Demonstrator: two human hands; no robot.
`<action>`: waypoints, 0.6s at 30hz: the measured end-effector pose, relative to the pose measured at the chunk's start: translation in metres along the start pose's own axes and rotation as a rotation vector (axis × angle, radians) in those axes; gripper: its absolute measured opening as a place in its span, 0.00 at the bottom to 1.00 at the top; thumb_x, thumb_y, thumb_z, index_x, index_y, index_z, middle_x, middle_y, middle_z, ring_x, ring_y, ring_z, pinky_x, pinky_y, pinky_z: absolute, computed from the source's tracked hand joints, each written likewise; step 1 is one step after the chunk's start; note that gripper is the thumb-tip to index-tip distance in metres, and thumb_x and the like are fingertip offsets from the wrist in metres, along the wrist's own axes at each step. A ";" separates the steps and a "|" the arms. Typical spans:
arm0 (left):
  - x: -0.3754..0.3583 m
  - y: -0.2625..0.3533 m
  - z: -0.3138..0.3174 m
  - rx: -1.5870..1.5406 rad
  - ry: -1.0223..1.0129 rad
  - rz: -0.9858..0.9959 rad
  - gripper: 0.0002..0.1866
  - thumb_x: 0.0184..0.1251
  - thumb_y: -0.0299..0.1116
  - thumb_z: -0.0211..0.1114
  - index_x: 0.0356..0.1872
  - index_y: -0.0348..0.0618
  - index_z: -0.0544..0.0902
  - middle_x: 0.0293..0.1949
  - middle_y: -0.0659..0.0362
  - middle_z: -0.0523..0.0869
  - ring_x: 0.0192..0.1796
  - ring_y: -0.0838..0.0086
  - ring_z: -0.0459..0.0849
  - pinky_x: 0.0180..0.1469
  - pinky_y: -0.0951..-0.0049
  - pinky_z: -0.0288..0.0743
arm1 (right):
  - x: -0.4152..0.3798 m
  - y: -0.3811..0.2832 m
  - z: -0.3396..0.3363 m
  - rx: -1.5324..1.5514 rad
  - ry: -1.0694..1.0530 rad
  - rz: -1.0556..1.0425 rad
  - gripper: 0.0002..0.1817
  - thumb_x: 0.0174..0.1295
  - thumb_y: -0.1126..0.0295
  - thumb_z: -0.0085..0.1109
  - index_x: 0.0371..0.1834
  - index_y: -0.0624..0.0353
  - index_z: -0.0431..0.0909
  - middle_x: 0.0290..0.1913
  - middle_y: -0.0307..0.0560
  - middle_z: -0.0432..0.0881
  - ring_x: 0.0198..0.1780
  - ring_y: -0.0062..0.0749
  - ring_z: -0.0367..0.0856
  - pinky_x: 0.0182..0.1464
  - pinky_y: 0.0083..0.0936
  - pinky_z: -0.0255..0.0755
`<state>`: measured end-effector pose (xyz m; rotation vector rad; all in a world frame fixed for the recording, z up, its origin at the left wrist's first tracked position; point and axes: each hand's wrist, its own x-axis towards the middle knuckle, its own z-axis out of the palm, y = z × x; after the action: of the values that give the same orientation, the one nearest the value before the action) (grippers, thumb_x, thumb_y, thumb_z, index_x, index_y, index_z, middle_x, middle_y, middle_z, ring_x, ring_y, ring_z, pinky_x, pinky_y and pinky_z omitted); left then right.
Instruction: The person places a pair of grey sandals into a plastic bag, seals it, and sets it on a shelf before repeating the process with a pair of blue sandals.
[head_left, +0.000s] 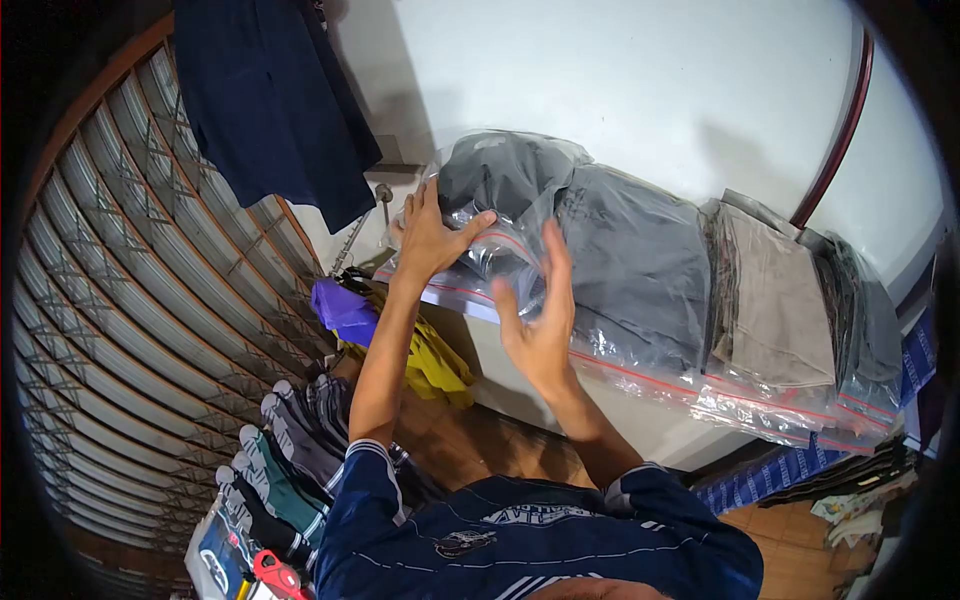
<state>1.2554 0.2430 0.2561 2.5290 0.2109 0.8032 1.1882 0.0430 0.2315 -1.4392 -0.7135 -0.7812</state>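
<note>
Dark grey folded clothing in a clear plastic bag (510,172) lies at the left end of a white counter. My left hand (436,236) rests on the left part of this bag, fingers spread. Just right of it, my right hand (540,320) is raised at the bag's front edge, thumb and fingers apart, holding nothing. The bag's red-striped edge runs between the two hands. Beside it on the right lies another bagged grey garment (635,260).
Further right are a bagged beige garment (775,300) and more bagged dark clothes (865,320). Dark trousers (270,100) hang at upper left, beside a folding metal shutter (130,300). Purple (345,308) and yellow cloth (432,355) hang below the counter's left end.
</note>
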 end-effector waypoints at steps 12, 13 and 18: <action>-0.095 0.026 0.019 -0.268 0.596 0.068 0.37 0.65 0.46 0.74 0.68 0.33 0.71 0.69 0.40 0.73 0.72 0.47 0.70 0.72 0.47 0.60 | -0.187 0.059 -0.131 0.101 -0.690 0.643 0.13 0.66 0.71 0.67 0.51 0.65 0.82 0.41 0.50 0.90 0.41 0.29 0.88 0.45 0.25 0.81; -0.120 0.032 0.026 -0.323 0.654 0.043 0.33 0.67 0.41 0.74 0.66 0.33 0.73 0.67 0.41 0.74 0.70 0.49 0.72 0.71 0.52 0.63 | -0.211 0.079 -0.146 0.076 -0.729 0.695 0.13 0.67 0.71 0.67 0.51 0.65 0.83 0.41 0.50 0.90 0.41 0.27 0.88 0.45 0.25 0.80; -0.283 0.033 0.119 -0.599 0.427 -0.370 0.16 0.69 0.31 0.71 0.52 0.34 0.80 0.45 0.56 0.85 0.51 0.71 0.83 0.56 0.71 0.75 | -0.347 0.186 -0.244 -0.041 -0.803 0.789 0.12 0.66 0.70 0.67 0.48 0.65 0.83 0.39 0.50 0.90 0.37 0.25 0.88 0.40 0.25 0.81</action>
<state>1.0936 0.0879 0.0438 1.6808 0.4804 1.0535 1.1318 -0.1921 -0.1631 -1.8863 -0.6230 0.4285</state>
